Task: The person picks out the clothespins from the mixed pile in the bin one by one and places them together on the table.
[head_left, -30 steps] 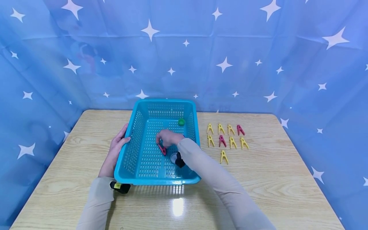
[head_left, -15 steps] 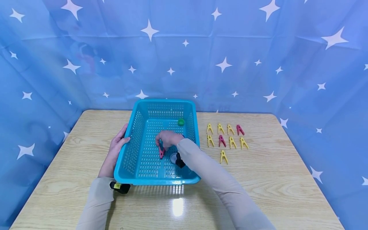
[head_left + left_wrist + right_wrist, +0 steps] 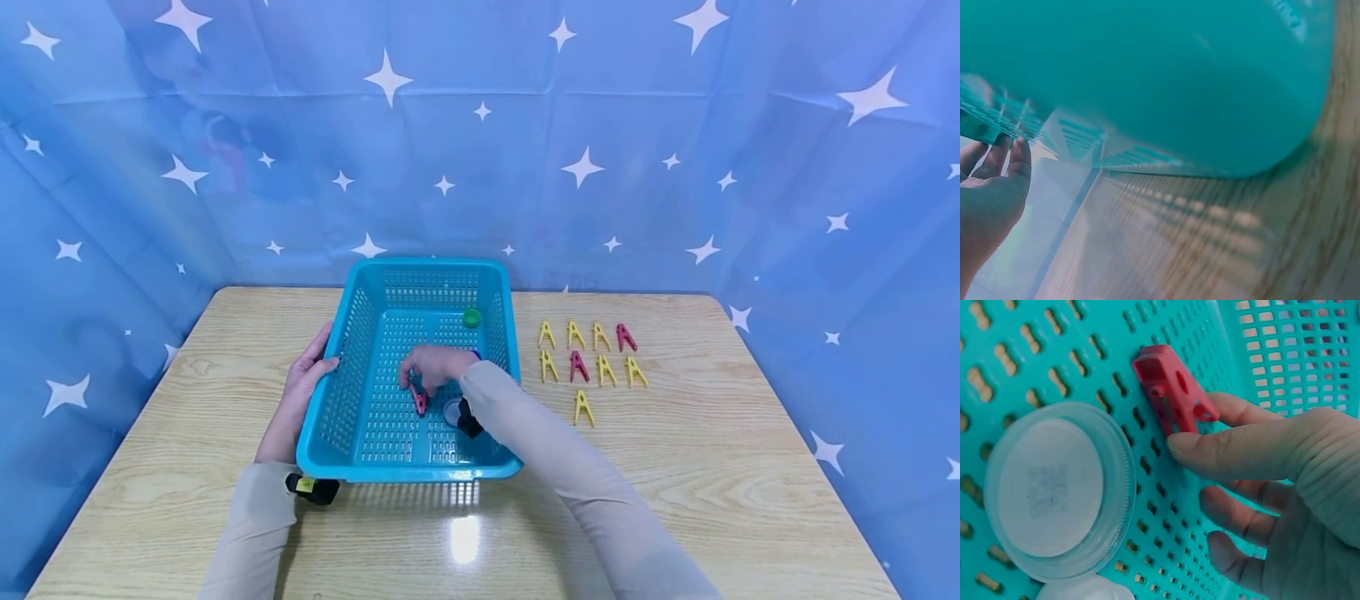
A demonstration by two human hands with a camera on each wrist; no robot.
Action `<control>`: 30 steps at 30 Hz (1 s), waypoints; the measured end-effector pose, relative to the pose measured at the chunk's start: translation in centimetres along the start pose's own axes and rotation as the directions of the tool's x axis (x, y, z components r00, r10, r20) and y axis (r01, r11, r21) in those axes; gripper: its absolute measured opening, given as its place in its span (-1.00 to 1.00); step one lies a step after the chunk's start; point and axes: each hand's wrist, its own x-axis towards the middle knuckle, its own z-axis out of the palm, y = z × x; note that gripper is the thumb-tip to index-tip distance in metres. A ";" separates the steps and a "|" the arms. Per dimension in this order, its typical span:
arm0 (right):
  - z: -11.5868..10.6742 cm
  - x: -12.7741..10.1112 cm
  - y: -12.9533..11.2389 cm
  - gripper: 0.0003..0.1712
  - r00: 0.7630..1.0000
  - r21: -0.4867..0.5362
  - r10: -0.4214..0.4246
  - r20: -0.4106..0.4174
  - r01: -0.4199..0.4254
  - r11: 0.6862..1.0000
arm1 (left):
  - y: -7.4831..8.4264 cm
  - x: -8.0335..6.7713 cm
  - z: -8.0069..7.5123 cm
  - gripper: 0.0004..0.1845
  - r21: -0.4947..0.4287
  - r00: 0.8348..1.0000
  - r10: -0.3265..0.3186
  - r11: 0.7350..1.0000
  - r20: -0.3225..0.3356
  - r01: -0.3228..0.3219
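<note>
My right hand (image 3: 438, 367) is inside a blue perforated plastic basket (image 3: 408, 474). It pinches a red clothespin (image 3: 1175, 394) between thumb and index finger, just over the basket floor; the other fingers hang loosely curled. Whether the clothespin touches the floor cannot be told. My left hand (image 3: 303, 383) holds the basket's left side, its thumb over the rim and its fingers along the outer wall. In the left wrist view those fingertips touch the wall. A round clear lidded container (image 3: 1050, 487) with a white label lies on the basket floor near my right wrist.
A small green cap (image 3: 471, 317) lies near the basket's far right corner. Right of the basket, several yellow clothespins (image 3: 582, 408) and two red ones (image 3: 578, 367) lie in rows on the wooden table (image 3: 712, 467). A blue star-patterned curtain (image 3: 480, 150) rises behind.
The red clothespin has swung round, its lower end now pointing nearer the basket's front. My right hand has shifted slightly left. The left hand has kept its hold on the basket.
</note>
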 end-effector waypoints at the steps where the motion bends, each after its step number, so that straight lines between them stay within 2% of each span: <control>1: 0.1 0.0 0.0 -0.55 1.000 -0.011 -0.003 -0.006 0.003 1.000 | 0.0 0.0 0.0 -0.36 -0.001 1.000 -0.001 1.000 -0.001 0.001; 6: 0.2 0.1 -0.1 -0.71 0.999 -0.048 -0.023 -0.044 0.021 0.999 | -0.2 0.1 -0.1 -0.37 0.011 1.000 0.001 1.000 -0.001 -0.001; 11: 0.2 0.1 0.0 -0.81 0.997 0.000 -0.007 -0.083 0.007 1.000 | -0.2 0.0 -0.1 -0.37 0.013 1.000 0.013 1.000 0.005 -0.013; 20: -0.4 0.0 0.1 -0.85 0.986 0.036 -0.028 -0.166 0.034 0.999 | 0.1 -0.1 0.0 -0.37 0.007 1.000 0.015 1.000 0.006 -0.015; 25: -0.8 -0.1 0.2 -0.87 0.963 0.070 -0.063 -0.260 0.084 0.994 | 0.0 0.0 0.0 -0.37 0.003 1.000 0.022 1.000 0.003 -0.022; 30: -1.4 -0.5 0.3 -0.84 0.931 0.120 -0.059 -0.359 0.109 0.987 | -0.1 0.1 0.1 -0.38 -0.009 1.000 0.022 1.000 -0.015 -0.023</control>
